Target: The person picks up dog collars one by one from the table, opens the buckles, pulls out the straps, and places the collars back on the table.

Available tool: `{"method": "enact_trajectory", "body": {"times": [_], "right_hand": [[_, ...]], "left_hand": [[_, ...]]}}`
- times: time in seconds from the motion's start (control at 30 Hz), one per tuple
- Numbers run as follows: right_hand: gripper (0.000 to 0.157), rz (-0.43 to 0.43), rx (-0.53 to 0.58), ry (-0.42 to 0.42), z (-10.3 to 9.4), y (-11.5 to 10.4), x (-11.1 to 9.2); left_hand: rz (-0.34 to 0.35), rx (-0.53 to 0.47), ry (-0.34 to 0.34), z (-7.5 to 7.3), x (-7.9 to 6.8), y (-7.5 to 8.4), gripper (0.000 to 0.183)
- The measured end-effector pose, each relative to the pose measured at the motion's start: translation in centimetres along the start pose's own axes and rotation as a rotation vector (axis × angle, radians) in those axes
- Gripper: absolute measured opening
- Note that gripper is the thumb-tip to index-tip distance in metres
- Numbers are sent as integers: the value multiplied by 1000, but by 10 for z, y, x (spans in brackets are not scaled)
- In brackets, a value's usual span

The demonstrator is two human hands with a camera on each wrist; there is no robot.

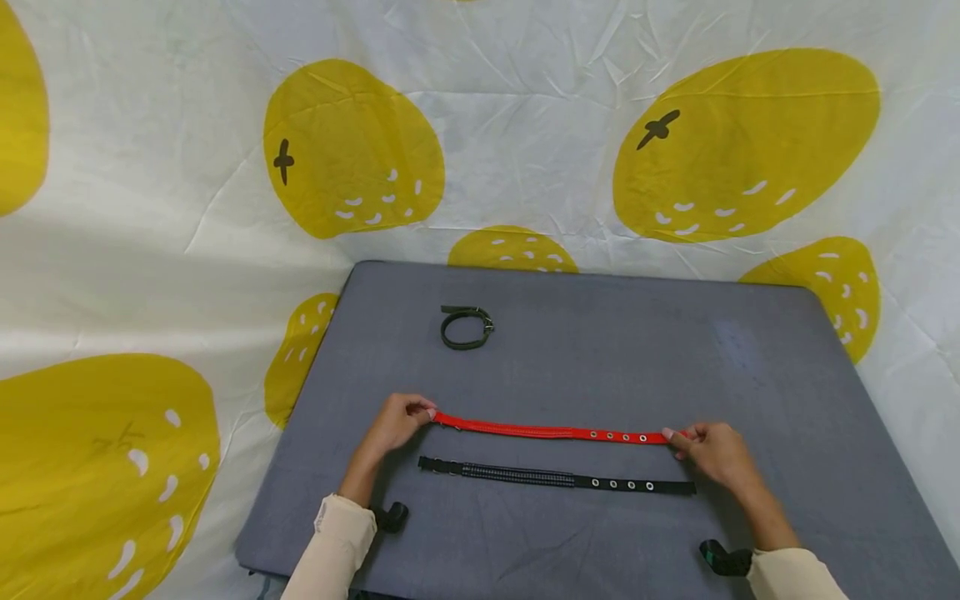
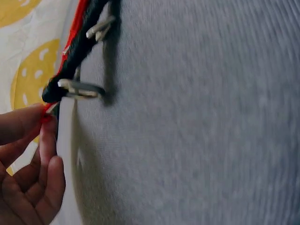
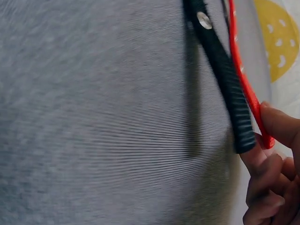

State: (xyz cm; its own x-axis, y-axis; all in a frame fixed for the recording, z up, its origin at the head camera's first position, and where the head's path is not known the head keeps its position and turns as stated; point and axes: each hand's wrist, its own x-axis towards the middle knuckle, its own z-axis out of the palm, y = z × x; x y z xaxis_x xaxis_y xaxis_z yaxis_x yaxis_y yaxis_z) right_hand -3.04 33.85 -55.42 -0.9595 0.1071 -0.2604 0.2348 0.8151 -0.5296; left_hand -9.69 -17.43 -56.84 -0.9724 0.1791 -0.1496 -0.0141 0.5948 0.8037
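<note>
A red collar (image 1: pixel 517 430) with metal eyelets stretches between both hands in the head view. My left hand (image 1: pixel 399 421) pinches its buckle end between thumb and fingers. At the other end, my right hand (image 1: pixel 716 450) pinches the red tip near the eyelets. A black collar (image 1: pixel 555 477) lies nearer to me on the table, roughly parallel to the red one. The left wrist view shows the black collar's metal buckle (image 2: pixel 82 89) close by the left fingertips. Seen from the right wrist, the black collar's tip (image 3: pixel 243 140) overlaps the right fingers.
A dark green collar (image 1: pixel 467 328), fastened into a loop, lies towards the back of the grey table (image 1: pixel 600 358). Behind the table hangs a white cloth (image 1: pixel 525 150) with yellow fruit prints. Black wrist devices (image 1: pixel 723 558) sit at the cuffs of both cream sleeves.
</note>
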Motion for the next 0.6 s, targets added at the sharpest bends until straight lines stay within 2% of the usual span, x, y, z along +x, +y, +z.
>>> {"method": "enact_trajectory", "body": {"times": [0.2,0.4,0.6], "right_hand": [[50,73,-33,4,4,3,0],[57,170,-140,38,3,1,-3],[51,171,-164,75,5,-2,-2]], "left_hand": [[-29,109,44,1,-1,-1,5],[-46,160,64,3,0,0,7],[-21,230,67,4,1,1,9]]}}
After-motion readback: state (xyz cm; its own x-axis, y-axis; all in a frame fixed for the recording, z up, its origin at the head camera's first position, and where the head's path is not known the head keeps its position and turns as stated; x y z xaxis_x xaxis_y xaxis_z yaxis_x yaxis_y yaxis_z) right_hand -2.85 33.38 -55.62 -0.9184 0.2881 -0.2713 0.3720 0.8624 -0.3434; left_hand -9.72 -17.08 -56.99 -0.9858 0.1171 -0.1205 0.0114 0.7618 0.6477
